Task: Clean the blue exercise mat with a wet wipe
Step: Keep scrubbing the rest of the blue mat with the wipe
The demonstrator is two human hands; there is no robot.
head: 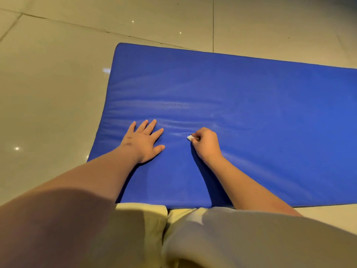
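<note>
The blue exercise mat lies flat on the floor and runs off the right edge of the view. My left hand rests flat on the mat near its left end, fingers spread. To the right of it my right hand is curled round a small white wet wipe, holding it against the mat surface. Only a small corner of the wipe shows past my fingers. Faint shiny streaks cross the mat just beyond both hands.
Pale glossy floor tiles surround the mat on the left and far sides. My knees in light shorts sit at the mat's near edge.
</note>
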